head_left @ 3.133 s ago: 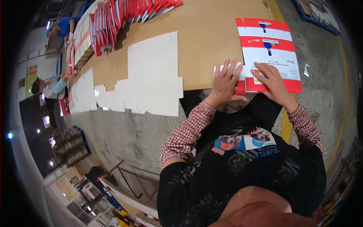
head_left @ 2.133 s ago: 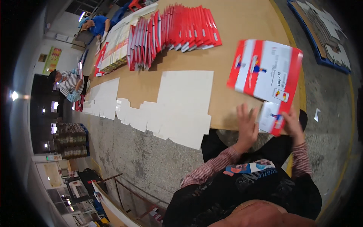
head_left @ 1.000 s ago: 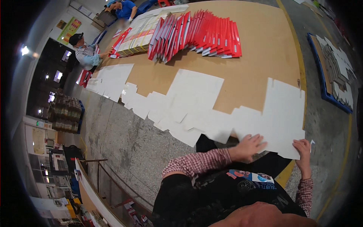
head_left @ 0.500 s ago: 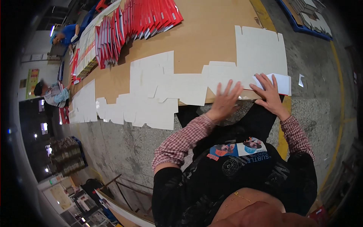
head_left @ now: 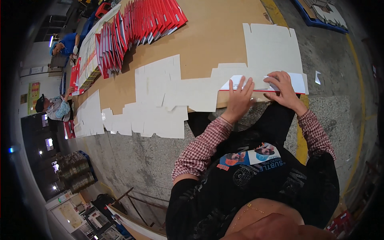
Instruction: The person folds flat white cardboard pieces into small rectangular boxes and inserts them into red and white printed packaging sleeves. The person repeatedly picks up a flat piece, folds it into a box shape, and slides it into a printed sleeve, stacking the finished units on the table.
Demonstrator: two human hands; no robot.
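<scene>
A folded white card sheet with a red edge (head_left: 297, 83) lies along the near edge of the table, on top of pale flat carton pieces (head_left: 273, 48). My left hand (head_left: 241, 98) rests flat on its left part, fingers spread. On its right part, my right hand (head_left: 285, 90) arches with bent fingers touching the white surface, and the thumb sits apart from them near the red edge. Part of the sheet is hidden under both hands.
A fanned row of red-and-white folded card pieces (head_left: 148, 20) stands at the far left on the brown tabletop (head_left: 216, 24). Two other people, one in blue (head_left: 69, 43) and one in stripes (head_left: 58, 109), are at the table's left. A blue pallet (head_left: 308, 18) holds stacked card at the far right.
My left hand has come down onto the sheet, whose white face and red edge now show farther left. My right hand's fingers have bent more. The view has shifted slightly.
</scene>
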